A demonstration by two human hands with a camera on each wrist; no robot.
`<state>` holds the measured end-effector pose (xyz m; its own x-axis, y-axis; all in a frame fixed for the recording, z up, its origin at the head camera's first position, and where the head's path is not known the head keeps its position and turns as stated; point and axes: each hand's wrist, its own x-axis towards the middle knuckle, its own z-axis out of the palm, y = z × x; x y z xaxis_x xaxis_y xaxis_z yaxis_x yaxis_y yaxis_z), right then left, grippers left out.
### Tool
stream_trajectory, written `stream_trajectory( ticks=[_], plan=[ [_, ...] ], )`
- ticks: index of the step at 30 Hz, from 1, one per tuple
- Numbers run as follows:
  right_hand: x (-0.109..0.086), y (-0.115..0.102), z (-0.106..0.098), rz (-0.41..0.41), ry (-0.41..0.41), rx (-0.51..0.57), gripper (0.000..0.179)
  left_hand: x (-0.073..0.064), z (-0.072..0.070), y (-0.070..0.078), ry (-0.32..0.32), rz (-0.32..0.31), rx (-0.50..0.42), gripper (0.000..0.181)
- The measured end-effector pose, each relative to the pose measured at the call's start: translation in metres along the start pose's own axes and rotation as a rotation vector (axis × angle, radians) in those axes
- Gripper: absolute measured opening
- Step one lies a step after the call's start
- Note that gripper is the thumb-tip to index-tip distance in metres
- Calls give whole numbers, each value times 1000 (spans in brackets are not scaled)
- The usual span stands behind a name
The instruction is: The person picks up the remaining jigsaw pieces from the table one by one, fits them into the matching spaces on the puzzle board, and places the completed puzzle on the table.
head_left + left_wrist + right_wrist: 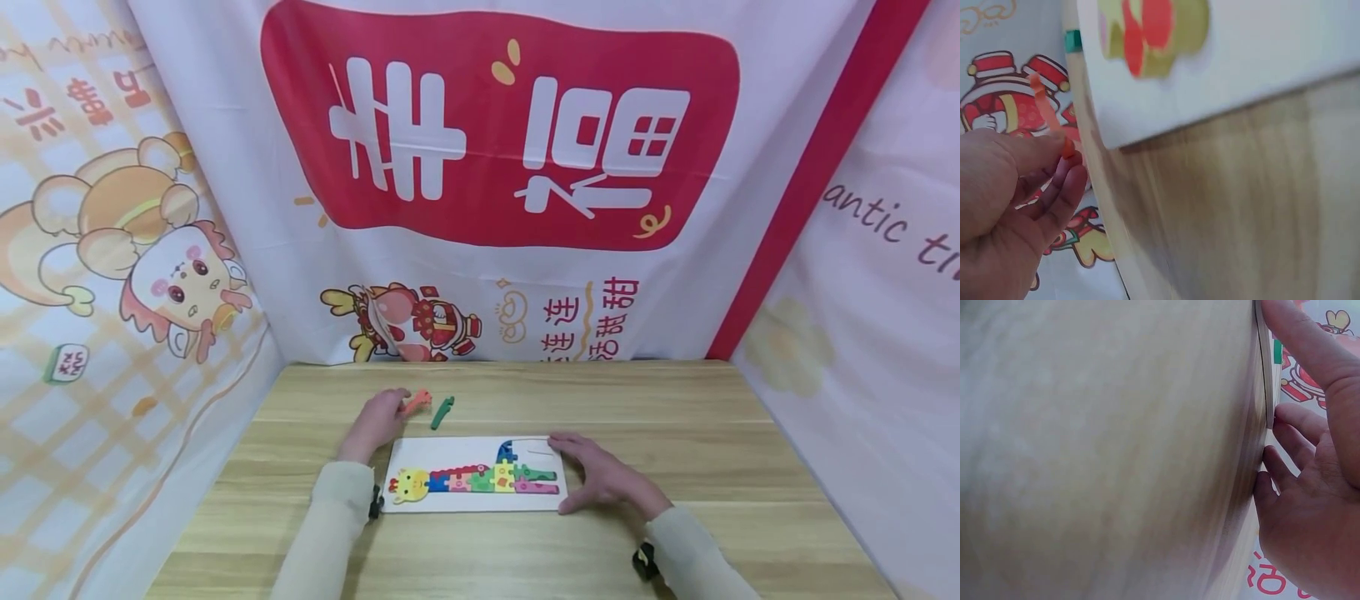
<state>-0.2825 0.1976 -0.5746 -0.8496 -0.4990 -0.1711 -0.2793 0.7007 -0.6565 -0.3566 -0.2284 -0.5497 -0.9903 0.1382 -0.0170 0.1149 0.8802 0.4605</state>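
A giraffe puzzle (480, 479) of colourful jigsaw pieces lies on a white board (450, 450) on the table, its yellow head at the left. Past the board's far left corner, my left hand (377, 425) pinches a slim orange puzzle piece (418, 402). In the left wrist view the orange piece stands up from between thumb and fingers. Beside it on the table lies a green puzzle piece (442, 412). My right hand (600, 473) spans the board's right end, thumb at the near corner and fingers at the far corner, touching the edge.
The wooden table (480, 550) extends around the board. A printed cloth (495, 292) hangs behind its far edge, with more cloth (150, 275) at the left and right sides.
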Motion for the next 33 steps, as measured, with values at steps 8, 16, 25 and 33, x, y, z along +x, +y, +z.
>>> stream_trajectory(
  ticks=[8,16,25,33],
  plan=[
    [-2,-4,-2,-16,-4,6,110,-17,-2,5,-33,5,-304,24],
    [-2,-4,-3,-24,-1,14,109,-34,-6,9,-109,-4,-568,26],
    [-3,-3,-1,-35,8,4,111,-43,-1,8,-266,68,-821,35],
    [-3,-3,-1,-33,8,-7,110,-46,1,11,-309,76,-800,46]
  ],
)
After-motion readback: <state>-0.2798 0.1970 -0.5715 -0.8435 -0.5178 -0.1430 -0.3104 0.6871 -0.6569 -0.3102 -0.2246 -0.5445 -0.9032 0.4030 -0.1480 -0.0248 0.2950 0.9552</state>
